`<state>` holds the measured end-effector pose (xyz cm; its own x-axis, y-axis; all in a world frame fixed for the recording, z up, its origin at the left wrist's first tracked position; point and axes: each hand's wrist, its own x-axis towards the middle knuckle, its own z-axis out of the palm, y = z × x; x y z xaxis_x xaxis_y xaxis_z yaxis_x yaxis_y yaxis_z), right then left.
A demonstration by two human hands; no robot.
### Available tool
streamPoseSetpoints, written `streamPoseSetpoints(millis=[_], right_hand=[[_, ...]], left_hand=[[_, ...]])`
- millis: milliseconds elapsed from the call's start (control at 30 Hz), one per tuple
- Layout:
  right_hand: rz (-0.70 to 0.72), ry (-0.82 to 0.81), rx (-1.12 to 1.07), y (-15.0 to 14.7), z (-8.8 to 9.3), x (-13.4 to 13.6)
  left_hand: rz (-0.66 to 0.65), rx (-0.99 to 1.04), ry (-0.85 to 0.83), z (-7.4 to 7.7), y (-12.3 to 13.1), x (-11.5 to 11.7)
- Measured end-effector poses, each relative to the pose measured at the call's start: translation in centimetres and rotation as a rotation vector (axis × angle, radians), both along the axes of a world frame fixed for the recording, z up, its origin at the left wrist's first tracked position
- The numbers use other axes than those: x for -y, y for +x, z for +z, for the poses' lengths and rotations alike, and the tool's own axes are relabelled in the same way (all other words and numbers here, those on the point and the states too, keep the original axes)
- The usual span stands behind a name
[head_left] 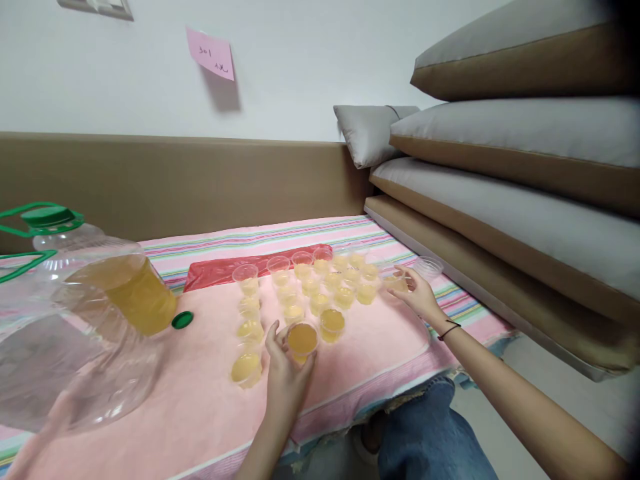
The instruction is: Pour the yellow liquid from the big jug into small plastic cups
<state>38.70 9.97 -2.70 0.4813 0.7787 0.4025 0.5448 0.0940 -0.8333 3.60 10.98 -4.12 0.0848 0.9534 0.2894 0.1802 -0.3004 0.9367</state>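
My left hand (286,373) is wrapped round a clear plastic cup (303,339) of yellow liquid at the front of the rows. Over on the right, the fingers of my right hand (415,292) grip the side of another clear cup (395,283), which also has pale yellow liquid in it. Between and behind the hands stand several filled cups (345,297) in close rows. A separate column of cups (246,368) runs back on the left. Just beyond my right hand lies a clear plastic cup or stack of cups (429,267); which one I cannot tell.
Two large clear jugs stand on the left: one with yellow liquid (140,290), one seemingly without (100,373). A green cap (183,320) lies beside them. A red plastic sheet (210,273) is behind the cups on the pink cloth (200,400). Stacked cushions (500,187) rise at right.
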Motion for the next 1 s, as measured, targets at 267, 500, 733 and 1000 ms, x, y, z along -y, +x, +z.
streamPoseSetpoints(millis=[267, 500, 733, 1000], right_hand=[[-0.024, 0.004, 0.211, 0.4, 1.6, -0.1], [-0.040, -0.007, 0.368, 0.9, 2.1, -0.3], [-0.047, -0.013, 0.548, 1.3, 2.6, -0.5], [-0.056, -0.021, 0.698, 1.3, 2.7, -0.6]], left_hand=[[-0.017, -0.019, 0.016, -0.2, -0.1, 0.0], [-0.018, -0.072, 0.038, -0.1, -0.1, 0.0], [-0.018, -0.057, 0.048, -0.1, -0.1, -0.1], [-0.012, -0.063, 0.078, -0.7, -0.1, -0.3]])
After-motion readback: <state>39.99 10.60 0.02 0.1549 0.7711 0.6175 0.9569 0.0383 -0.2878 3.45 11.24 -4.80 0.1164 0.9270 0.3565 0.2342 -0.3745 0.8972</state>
